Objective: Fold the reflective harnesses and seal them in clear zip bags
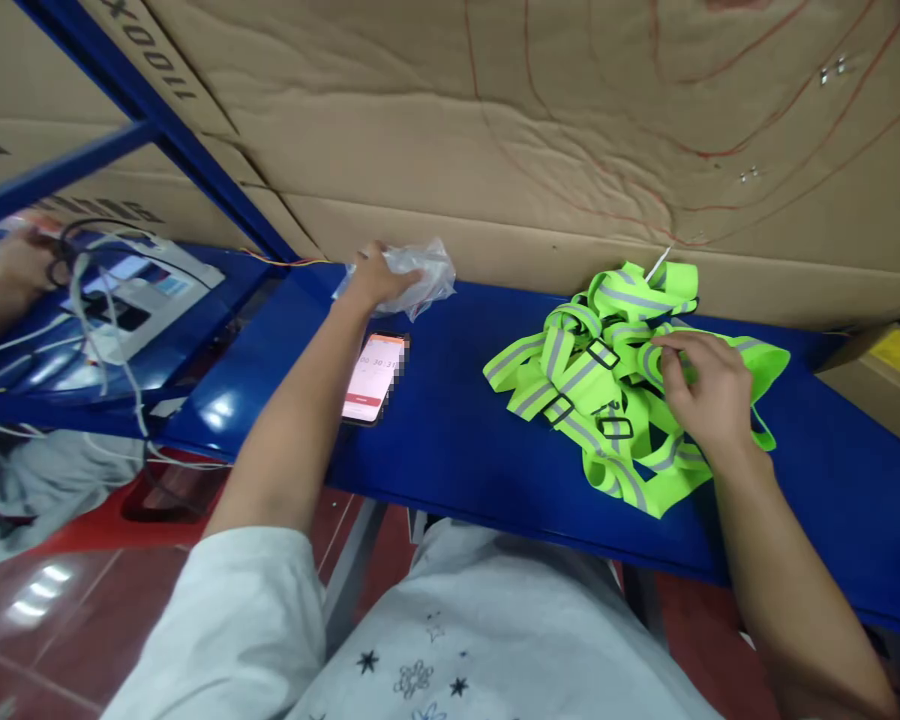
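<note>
My left hand (382,280) reaches to the back of the blue table, its fingers closed on a crinkled clear plastic bag (435,275). Part of the bag is hidden beneath the hand. On the right lies a tangled heap of neon yellow-green reflective straps (570,375), with grey stripes and black buckles (616,428). My right hand (709,385) is at the heap's right side, thumb and fingers curled in a pinch on a strap. A phone (375,378) with a timer on its lit screen lies flat below my left hand.
Tall cardboard (420,140) stands along the back of the blue table (442,430). A carton (881,385) sits at the far right. Past a blue frame post at left are white cables, a white device (157,290) and another person's hand (22,262).
</note>
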`<state>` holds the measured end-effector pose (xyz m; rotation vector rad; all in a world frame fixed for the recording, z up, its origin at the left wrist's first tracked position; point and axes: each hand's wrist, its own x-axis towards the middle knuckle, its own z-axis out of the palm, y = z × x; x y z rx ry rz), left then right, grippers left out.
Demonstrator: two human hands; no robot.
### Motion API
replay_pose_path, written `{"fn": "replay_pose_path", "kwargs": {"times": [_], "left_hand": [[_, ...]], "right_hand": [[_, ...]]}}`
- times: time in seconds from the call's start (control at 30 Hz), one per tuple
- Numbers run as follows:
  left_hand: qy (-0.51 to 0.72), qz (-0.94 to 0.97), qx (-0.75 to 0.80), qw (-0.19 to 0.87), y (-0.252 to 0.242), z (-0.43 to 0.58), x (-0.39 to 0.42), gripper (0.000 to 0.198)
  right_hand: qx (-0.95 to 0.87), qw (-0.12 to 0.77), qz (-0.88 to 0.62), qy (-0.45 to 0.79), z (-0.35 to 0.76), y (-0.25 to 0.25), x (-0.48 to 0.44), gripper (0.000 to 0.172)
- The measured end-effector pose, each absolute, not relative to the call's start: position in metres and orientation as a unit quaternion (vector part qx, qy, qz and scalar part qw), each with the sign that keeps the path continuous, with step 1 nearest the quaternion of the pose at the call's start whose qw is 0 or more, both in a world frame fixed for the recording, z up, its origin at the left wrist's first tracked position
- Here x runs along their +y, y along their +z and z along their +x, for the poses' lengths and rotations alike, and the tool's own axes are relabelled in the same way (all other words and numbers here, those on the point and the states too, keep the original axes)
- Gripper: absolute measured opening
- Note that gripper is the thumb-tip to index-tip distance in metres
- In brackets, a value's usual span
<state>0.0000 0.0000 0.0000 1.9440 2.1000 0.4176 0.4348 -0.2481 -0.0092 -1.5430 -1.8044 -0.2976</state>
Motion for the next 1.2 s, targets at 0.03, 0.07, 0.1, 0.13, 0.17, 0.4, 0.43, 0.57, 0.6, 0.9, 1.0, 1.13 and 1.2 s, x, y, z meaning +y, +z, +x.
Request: {"fn": "replay_pose_path", "kwargs": {"times": [0.03, 0.07, 0.1, 0.13, 0.17, 0.4, 0.43, 0.57, 0.6, 0.9, 1.0, 1.13, 1.2], "left_hand": [[0.164, 0.657, 0.726, 0.124, 0.005, 0.000, -0.003, 0.085], [0.177, 0.653, 0.726, 0.121, 0.010, 0.000, -0.008, 0.077], [0.183, 0.656, 0.724, 0.112, 0.014, 0.001, -0.013, 0.069], [0.184, 0.668, 0.714, 0.100, 0.018, 0.002, -0.019, 0.061], [0.180, 0.682, 0.703, 0.090, 0.023, 0.003, -0.026, 0.053], [0.231, 0.747, 0.623, 0.022, 0.048, 0.012, -0.101, 0.036], [0.248, 0.769, 0.589, 0.019, 0.049, 0.019, -0.115, 0.034], [0.261, 0.865, 0.425, 0.060, 0.038, 0.068, -0.161, 0.028], [0.253, 0.881, 0.396, 0.055, 0.032, 0.083, -0.169, 0.029], [0.154, 0.937, 0.294, 0.112, -0.042, 0.151, -0.174, 0.075], [0.139, 0.929, 0.313, 0.142, -0.046, 0.144, -0.173, 0.076], [0.135, 0.925, 0.331, 0.129, -0.035, 0.139, -0.176, 0.067], [0.134, 0.921, 0.351, 0.106, -0.028, 0.137, -0.176, 0.060]], "right_hand": [[-0.700, 0.367, -0.602, -0.114, 0.434, -0.009, -0.249, 0.025], [-0.698, 0.367, -0.605, -0.112, 0.433, -0.008, -0.249, 0.025], [-0.696, 0.366, -0.607, -0.110, 0.432, -0.008, -0.250, 0.025], [-0.696, 0.364, -0.609, -0.109, 0.431, -0.007, -0.250, 0.025], [-0.697, 0.363, -0.609, -0.109, 0.430, -0.006, -0.250, 0.025], [-0.655, 0.385, -0.620, -0.197, 0.475, 0.005, -0.250, 0.025], [-0.632, 0.386, -0.636, -0.217, 0.491, 0.002, -0.248, 0.026], [-0.516, 0.290, -0.779, -0.206, 0.546, -0.021, -0.237, 0.055], [-0.504, 0.261, -0.807, -0.162, 0.553, -0.028, -0.234, 0.062], [-0.500, 0.246, -0.831, 0.002, 0.552, -0.039, -0.230, 0.054], [-0.519, 0.293, -0.800, -0.072, 0.543, -0.033, -0.235, 0.084], [-0.518, 0.383, -0.747, -0.164, 0.532, -0.018, -0.243, 0.088], [-0.494, 0.420, -0.746, -0.150, 0.534, -0.013, -0.244, 0.074]]}}
